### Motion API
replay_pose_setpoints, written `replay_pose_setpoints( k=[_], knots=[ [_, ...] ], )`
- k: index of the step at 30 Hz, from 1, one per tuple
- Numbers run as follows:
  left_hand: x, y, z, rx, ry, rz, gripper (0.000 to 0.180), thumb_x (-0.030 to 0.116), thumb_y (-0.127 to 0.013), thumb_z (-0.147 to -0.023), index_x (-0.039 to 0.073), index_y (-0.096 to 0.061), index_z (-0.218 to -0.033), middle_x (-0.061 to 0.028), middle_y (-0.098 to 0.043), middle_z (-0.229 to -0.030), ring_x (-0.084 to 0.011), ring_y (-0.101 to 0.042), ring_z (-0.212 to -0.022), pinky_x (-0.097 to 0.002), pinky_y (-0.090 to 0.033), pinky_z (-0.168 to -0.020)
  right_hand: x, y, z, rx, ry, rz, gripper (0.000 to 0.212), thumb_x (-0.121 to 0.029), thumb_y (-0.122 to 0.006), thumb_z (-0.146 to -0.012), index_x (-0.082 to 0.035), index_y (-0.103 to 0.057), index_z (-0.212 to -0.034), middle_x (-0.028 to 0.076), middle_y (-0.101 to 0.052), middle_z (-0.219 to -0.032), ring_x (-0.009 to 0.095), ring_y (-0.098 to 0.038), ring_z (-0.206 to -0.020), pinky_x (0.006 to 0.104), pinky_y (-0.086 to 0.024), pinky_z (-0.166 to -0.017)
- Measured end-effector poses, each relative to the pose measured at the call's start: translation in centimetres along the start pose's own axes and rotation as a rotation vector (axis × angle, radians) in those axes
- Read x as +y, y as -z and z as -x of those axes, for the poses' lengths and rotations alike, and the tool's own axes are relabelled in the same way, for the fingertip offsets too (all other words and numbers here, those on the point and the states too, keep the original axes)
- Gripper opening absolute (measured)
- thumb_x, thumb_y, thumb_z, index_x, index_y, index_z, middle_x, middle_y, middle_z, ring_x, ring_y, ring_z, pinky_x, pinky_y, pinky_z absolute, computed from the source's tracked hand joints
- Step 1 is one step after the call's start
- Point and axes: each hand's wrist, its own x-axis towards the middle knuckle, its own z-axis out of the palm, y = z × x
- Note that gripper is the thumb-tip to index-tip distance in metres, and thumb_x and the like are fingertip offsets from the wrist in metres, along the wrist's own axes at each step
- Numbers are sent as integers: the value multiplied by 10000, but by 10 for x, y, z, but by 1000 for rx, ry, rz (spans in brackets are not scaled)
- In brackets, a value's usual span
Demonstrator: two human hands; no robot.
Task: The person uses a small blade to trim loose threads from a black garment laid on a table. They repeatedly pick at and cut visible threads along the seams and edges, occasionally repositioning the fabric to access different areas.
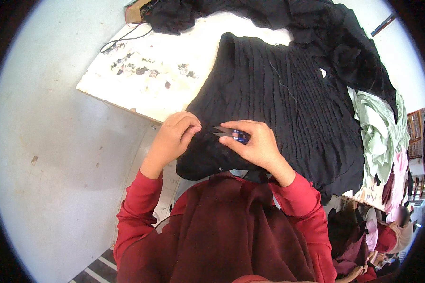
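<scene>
A black pleated garment (pixel 274 94) lies spread across the table in front of me, its near end hanging toward my lap. A pale loose thread (pixel 283 84) rests on its pleats. My right hand (pixel 259 144) is closed around small thread snips (pixel 241 137) with a blue handle, their blades pointing left over the black cloth. Just left of the blade tips, my left hand (pixel 172 137) is in a pinch at the garment's left edge. What sits between its fingertips is too small to make out.
Floral-patterned white covering (pixel 174 59) shows on the table at left. More black cloth (pixel 311 19) is heaped along the back. Light green cloth (pixel 378 134) and pink cloth (pixel 399 177) hang at right. A black cable (pixel 120 42) lies far left. Another person (pixel 392 238) sits at lower right.
</scene>
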Motion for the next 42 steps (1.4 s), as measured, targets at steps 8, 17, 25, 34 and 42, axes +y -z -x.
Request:
replay_pose_setpoints(
  k=[8,17,25,34,42],
  knots=[
    [1,-2,0,7,-25,-38,52,60,-652,-868,40,-610,-891,-79,-663,-945,-264,-626,-943,-372,-448,-895,-18,-18,-7,-34,44,245,168,-285,-717,-820,-131,-715,-887,78,-700,-752,283,-690,-669,395,-515,-563],
    [-1,-5,1,51,-61,-39,51,58,-624,-856,66,-580,-880,-73,-636,-931,-286,-606,-922,-389,-436,-851,-21,-16,-6,-24,14,282,189,-288,-735,-807,-130,-731,-912,64,-708,-769,254,-694,-679,353,-511,-570],
    [0,-5,1,56,-57,-36,54,51,-621,-850,65,-577,-877,-76,-636,-922,-291,-605,-916,-391,-436,-854,-19,-20,-7,0,39,281,173,-280,-736,-806,-124,-737,-881,62,-703,-754,261,-689,-666,354,-508,-565],
    [1,-5,1,20,-22,-42,45,69,-631,-872,45,-593,-872,-79,-657,-936,-266,-615,-948,-376,-429,-900,-18,-21,-8,-11,72,310,152,-264,-708,-819,-114,-714,-843,82,-697,-739,286,-686,-646,393,-517,-550],
    [-1,-5,2,45,34,2,52,79,-635,-879,43,-607,-903,-83,-663,-971,-269,-618,-978,-367,-424,-935,-14,-22,-7,2,38,255,169,-287,-710,-825,-126,-732,-873,87,-710,-762,290,-692,-665,397,-524,-570]
  ],
)
